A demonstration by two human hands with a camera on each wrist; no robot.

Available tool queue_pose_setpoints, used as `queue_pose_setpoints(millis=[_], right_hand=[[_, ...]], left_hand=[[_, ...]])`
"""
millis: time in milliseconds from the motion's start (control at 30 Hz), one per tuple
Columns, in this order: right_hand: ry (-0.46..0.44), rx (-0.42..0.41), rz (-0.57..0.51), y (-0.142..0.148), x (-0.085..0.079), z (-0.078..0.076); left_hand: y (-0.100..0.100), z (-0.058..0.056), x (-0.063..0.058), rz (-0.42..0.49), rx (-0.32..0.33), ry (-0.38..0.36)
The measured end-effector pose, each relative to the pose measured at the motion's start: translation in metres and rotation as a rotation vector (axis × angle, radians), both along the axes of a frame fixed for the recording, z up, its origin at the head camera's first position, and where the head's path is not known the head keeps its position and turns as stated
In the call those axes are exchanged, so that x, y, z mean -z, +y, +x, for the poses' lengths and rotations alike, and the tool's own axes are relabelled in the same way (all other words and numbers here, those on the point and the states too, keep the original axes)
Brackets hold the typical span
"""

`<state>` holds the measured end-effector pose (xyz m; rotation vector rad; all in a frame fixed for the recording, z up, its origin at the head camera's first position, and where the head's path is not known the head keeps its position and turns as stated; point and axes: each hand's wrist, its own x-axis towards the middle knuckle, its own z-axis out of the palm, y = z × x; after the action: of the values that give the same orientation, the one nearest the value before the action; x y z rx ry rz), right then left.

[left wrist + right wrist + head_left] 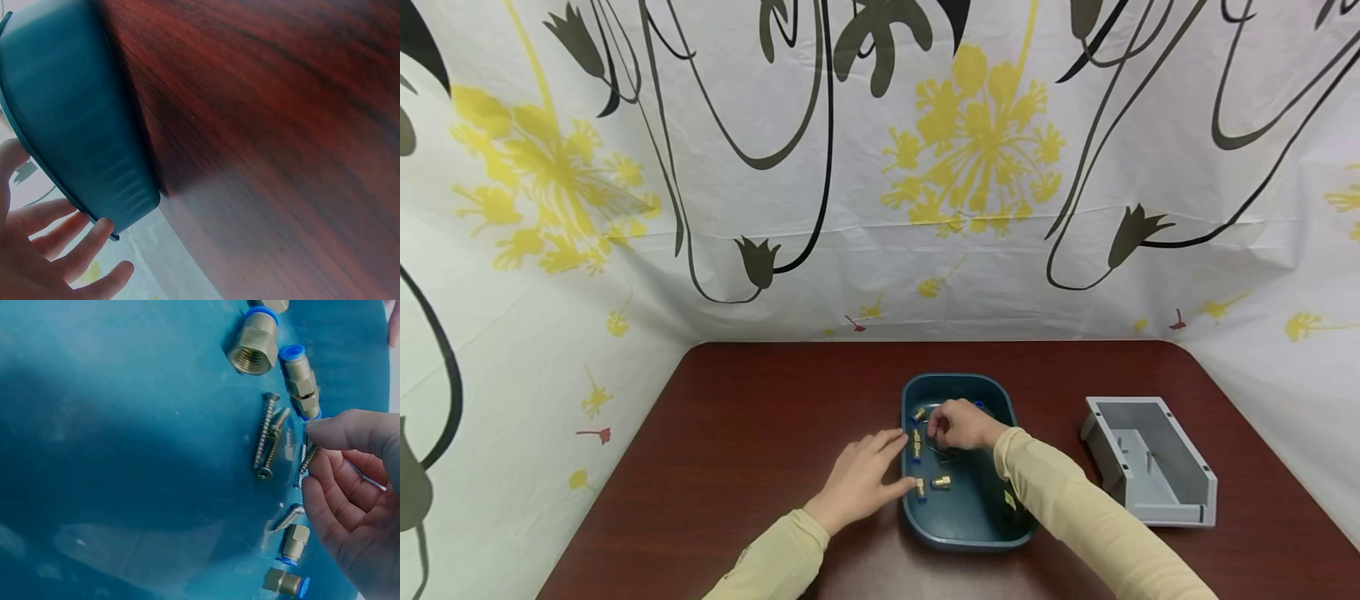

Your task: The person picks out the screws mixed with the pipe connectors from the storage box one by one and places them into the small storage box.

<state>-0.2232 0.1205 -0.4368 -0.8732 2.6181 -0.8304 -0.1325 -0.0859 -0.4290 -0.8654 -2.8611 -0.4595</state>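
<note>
A dark teal tub (958,546) stands on the table, holding brass fittings with blue collars and several screws. Inside it, my right hand (964,423) pinches at a screw (309,460) between thumb and forefinger; the fingers partly cover it. More screws (270,437) lie beside the fingertips. A two-part brass fitting (301,381) is just past the thumb, and a wide threaded one (255,342) lies further off. My left hand (861,475) rests on the tub's left rim, its fingers spread and fairly straight, as the left wrist view also shows (53,250).
To the right of the tub stands a grey open box (1172,515) with thin pegs inside. The dark red wooden table (760,433) reaches back to a white patterned cloth (850,200). My right sleeve (1075,500) crosses over the tub's right rim.
</note>
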Motion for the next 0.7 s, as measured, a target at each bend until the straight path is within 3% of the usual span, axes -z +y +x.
queue_pose_setpoints(millis=[700], right_hand=[[0.048, -0.074, -0.014, 0.017, -0.037, -0.008]], left_hand=[[0.001, 0.0, 0.001, -0.001, -0.006, 0.023]])
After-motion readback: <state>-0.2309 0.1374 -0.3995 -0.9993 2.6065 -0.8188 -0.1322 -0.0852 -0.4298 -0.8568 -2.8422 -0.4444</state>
